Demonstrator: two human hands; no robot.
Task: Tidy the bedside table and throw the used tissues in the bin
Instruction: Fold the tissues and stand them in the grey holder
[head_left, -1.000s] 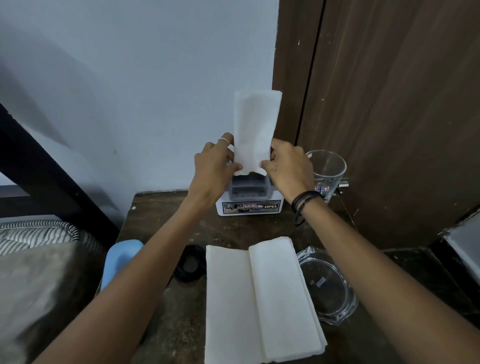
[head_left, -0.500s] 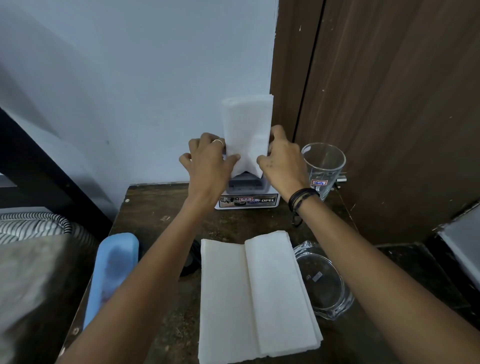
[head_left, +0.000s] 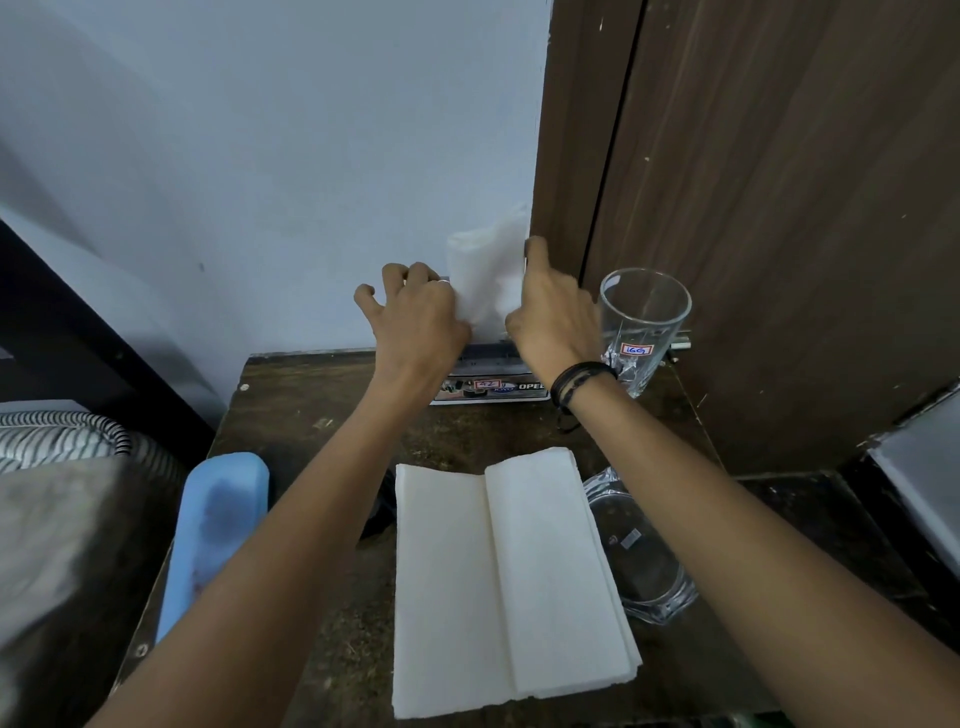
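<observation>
At the back of the dark wooden bedside table (head_left: 311, 431), a white tissue (head_left: 485, 270) stands upright in the slot of a grey and white tissue holder (head_left: 491, 384). My left hand (head_left: 415, 317) pinches the tissue's left edge, and my right hand (head_left: 553, 312) pinches its right edge. The tissue's lower part sits inside the holder, hidden between my hands. A stack of folded white tissues (head_left: 509, 577) lies flat on the near part of the table.
A tall clear glass (head_left: 641, 327) stands right of the holder. A clear glass dish (head_left: 644, 556) lies right of the stack. A light blue case (head_left: 213, 530) lies at the table's left edge, beside a striped bed. A brown wooden door (head_left: 779, 208) rises behind.
Both hands have pushed the upright tissue down into the holder, so less of it stands above the slot. The view has moved closer and lower.
</observation>
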